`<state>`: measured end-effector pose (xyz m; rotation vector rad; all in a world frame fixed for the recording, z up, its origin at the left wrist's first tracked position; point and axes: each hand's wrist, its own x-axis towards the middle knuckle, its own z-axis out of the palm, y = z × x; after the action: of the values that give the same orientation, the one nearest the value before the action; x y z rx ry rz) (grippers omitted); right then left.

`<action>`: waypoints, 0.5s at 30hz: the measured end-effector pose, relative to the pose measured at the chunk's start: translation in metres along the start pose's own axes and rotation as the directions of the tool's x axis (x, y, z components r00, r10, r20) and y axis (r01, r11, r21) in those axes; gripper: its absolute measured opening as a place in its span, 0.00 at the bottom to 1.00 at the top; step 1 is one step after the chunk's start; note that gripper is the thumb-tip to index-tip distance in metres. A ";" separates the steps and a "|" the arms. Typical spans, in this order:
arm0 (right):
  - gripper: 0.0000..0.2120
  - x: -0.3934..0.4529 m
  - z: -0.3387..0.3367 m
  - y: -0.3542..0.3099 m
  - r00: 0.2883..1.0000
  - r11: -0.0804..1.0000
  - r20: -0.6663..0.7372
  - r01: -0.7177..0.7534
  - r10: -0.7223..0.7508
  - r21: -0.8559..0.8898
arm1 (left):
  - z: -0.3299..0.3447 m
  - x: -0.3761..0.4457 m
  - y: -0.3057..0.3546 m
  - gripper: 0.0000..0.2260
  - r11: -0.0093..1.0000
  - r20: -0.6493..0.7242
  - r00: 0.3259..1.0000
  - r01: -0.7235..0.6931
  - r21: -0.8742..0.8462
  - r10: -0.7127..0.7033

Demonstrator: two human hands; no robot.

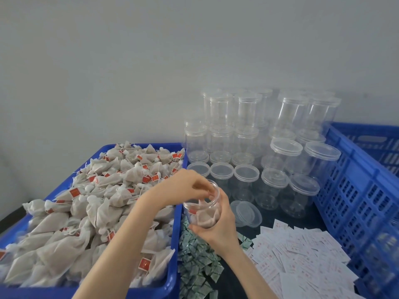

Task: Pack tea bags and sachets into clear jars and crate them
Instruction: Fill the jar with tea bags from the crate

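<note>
Right hand [218, 225] grips the open jar [201, 207] from below, tilted — left hand [185, 188] dips its fingers [210, 192] into the mouth, tea bags inside, beside the blue bin [174, 214] of tea bags [103, 201].

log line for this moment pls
right hand grips open clear plastic jar | left hand at its mouth | beige tea bags inside

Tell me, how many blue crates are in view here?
2. The left crate is heaped with tea bags. The right crate stands beside the clear jars and runs out of frame, so another could be hidden beyond it.
</note>
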<state>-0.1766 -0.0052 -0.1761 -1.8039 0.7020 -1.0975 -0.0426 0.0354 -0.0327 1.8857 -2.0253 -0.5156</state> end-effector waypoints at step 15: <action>0.50 -0.003 0.001 -0.001 0.997 0.997 -0.028 -0.071 0.070 -0.018 | -0.025 -0.059 -0.091 0.08 0.516 -0.451 0.646 0.763 0.389 -0.615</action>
<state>-0.1773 -0.0017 -0.1765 -1.7694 0.7884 -1.0735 0.0531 0.0873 -0.0530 2.9557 -1.2083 0.2168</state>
